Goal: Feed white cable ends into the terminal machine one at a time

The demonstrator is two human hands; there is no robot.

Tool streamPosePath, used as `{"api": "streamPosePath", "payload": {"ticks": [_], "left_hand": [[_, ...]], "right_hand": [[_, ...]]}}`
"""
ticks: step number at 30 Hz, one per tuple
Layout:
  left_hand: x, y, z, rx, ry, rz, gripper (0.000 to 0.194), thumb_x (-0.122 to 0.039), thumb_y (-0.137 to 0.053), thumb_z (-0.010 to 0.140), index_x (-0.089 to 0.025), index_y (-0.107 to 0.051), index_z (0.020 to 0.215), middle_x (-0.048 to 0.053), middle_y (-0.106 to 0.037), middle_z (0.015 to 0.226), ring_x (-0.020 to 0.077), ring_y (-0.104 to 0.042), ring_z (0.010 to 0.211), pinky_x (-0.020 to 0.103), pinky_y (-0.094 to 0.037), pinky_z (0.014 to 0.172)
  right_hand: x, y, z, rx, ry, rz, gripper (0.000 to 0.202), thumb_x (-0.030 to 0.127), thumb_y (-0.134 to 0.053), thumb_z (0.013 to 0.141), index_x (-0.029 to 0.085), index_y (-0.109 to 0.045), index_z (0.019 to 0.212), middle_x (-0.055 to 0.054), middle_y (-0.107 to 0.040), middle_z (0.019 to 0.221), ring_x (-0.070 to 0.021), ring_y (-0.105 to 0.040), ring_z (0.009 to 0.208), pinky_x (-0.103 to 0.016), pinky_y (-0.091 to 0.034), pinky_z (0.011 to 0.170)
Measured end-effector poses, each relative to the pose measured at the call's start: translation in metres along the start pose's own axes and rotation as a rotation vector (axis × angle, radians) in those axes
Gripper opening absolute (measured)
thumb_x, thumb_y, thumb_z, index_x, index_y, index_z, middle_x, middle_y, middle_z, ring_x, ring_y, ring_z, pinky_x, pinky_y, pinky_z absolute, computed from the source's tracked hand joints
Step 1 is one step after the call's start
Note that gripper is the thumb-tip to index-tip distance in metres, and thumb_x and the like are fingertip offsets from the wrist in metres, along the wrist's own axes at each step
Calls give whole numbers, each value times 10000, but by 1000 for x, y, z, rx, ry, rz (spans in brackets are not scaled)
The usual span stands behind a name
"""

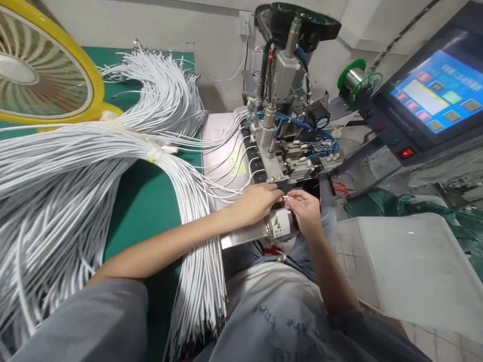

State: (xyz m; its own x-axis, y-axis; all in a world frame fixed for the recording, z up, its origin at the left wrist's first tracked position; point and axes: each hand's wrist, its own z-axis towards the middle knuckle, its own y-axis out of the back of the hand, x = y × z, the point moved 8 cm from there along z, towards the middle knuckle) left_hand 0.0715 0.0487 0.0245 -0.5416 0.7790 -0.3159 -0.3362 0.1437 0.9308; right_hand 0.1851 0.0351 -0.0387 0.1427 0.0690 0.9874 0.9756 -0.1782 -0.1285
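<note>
My left hand (pixel 260 201) and my right hand (pixel 305 208) meet at the front edge of the machine (pixel 275 146). Between their fingertips is the end of a white cable (pixel 286 197), pinched from both sides. The fine detail of that end is too small to make out. Several other white cables (pixel 226 166) run from the tied bundle (pixel 166 156) into the row of black slots on the machine's left side. My left forearm lies across the hanging cables. Just below the hands is a clear bag or container with a white label (pixel 281 223).
A yellow fan (pixel 96 65) stands at the left on the green tabletop (pixel 147 206), near a second heap of white cables (pixel 166 95). To the right are a touchscreen (pixel 441 95), a spool of solder wire (pixel 355 78), red-handled scissors (pixel 341 189) and a white bin (pixel 422 226).
</note>
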Motion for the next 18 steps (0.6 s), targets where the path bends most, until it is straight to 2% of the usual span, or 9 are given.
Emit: {"api": "streamPosePath", "payload": {"ticks": [3, 5, 13, 18], "left_hand": [[4, 7, 0, -85, -1, -30, 212, -106, -426, 871, -115, -637, 879, 55, -603, 792, 143, -568, 702, 238, -418, 601], [5, 11, -1, -135, -6, -79, 214, -122, -431, 878, -112, -642, 851, 52, -597, 767, 135, -562, 685, 230, -424, 601], [3, 23, -5, -332, -92, -269, 245, -168, -459, 902, -121, -664, 776, 29, -582, 654, 108, -537, 604, 204, -415, 568], [8, 22, -4, -333, -68, -317, 227, -187, -465, 903, -116, -672, 841, 38, -598, 675, 111, -543, 617, 210, -430, 576]], "right_hand": [[-4, -12, 3, 5, -24, 185, 312, 380, -748, 577, 199, -603, 785, -10, -602, 658, -124, -535, 585, -286, -463, 590], [-2, -18, 2, -10, -2, 218, 334, 402, -751, 570, 206, -592, 788, -5, -581, 653, -126, -528, 592, -285, -457, 584], [9, -25, -5, -121, 204, 142, 212, 375, -677, 698, 195, -566, 683, -6, -516, 718, -105, -465, 614, -241, -387, 524], [12, -19, -2, -66, 206, 40, 235, 409, -640, 744, 187, -607, 672, -22, -528, 738, -96, -426, 568, -247, -348, 481]]}}
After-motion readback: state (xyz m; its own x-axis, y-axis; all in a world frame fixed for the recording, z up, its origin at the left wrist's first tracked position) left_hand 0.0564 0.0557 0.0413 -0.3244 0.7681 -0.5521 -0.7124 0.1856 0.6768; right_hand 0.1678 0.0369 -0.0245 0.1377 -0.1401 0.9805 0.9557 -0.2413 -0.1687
